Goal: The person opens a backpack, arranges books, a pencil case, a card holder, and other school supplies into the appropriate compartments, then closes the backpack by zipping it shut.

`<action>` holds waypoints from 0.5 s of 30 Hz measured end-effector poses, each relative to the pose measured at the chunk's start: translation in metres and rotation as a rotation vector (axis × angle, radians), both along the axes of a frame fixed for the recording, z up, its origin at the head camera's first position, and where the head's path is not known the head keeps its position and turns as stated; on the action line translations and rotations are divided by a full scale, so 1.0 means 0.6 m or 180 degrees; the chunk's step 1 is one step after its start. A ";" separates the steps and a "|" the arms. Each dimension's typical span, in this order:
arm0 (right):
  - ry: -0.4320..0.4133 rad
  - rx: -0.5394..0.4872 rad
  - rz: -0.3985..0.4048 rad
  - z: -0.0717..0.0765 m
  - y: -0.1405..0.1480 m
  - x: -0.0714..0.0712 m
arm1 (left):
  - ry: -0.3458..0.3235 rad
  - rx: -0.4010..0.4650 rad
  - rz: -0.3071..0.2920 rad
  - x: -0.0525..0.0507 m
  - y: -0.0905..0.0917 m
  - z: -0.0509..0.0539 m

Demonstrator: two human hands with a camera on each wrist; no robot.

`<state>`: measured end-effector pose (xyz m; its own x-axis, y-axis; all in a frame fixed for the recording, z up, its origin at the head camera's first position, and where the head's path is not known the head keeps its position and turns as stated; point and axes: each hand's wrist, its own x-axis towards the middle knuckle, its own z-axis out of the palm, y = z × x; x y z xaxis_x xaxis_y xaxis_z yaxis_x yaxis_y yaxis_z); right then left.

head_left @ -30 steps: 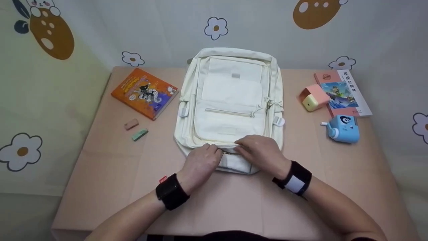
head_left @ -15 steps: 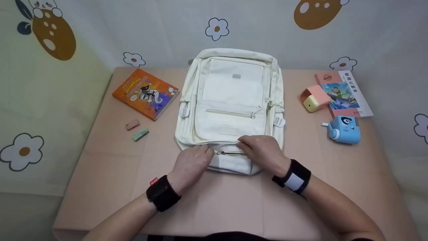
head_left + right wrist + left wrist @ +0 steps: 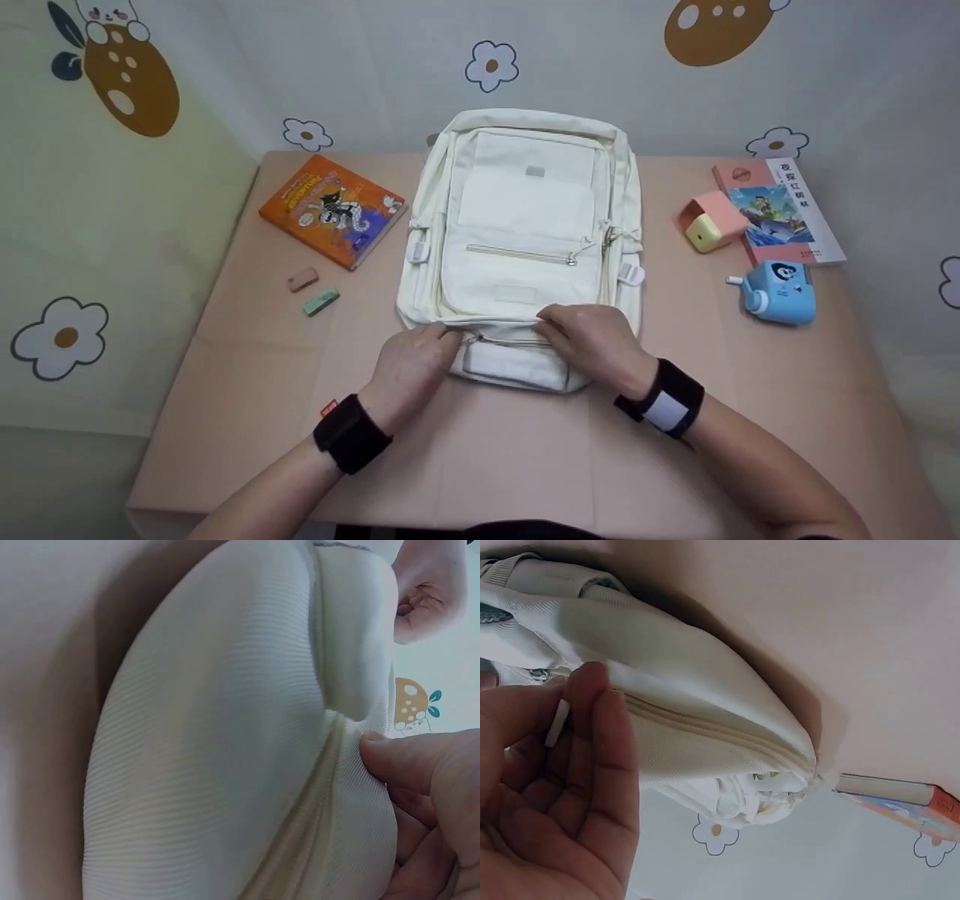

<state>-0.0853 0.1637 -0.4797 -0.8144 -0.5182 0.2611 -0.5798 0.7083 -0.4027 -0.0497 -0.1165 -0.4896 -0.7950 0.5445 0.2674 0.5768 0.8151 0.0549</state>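
A cream backpack (image 3: 525, 202) lies front side up on the table. At its lower edge my left hand (image 3: 411, 367) pinches a zipper pull (image 3: 557, 724), the pale tab showing between thumb and fingers in the left wrist view. A zipper track (image 3: 705, 731) runs along the bag beside that hand. My right hand (image 3: 596, 343) pinches the fabric (image 3: 356, 802) just above the zipper, thumb on the near side in the right wrist view. Between the hands, a stretch of the zipper line (image 3: 510, 341) shows.
Left on the pink table cover (image 3: 510, 465) are an orange book (image 3: 334, 210), a pink eraser (image 3: 303, 280) and a green eraser (image 3: 322, 301). To the right are a pink-yellow block-shaped thing (image 3: 711, 223), a pink-white book (image 3: 780, 217) and a blue crank sharpener (image 3: 780, 292).
My left hand has moved left along the bag's lower edge, and more of the zipper line shows between the hands. My right hand has stayed nearly in place. The view has shifted slightly.
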 end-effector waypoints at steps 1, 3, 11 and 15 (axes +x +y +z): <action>0.0001 0.0010 -0.0001 0.001 -0.001 0.001 | -0.0005 0.0048 0.0002 -0.001 0.001 -0.002; 0.0006 0.0036 -0.0010 0.003 -0.004 0.002 | -0.0026 0.0147 0.0005 -0.003 0.003 -0.005; 0.0025 0.0168 0.0126 0.014 -0.020 0.009 | 0.0051 0.0275 -0.0014 -0.007 0.009 -0.012; -0.0019 0.0264 0.0237 0.024 -0.039 0.010 | 0.0085 0.0163 0.0051 -0.005 0.012 -0.011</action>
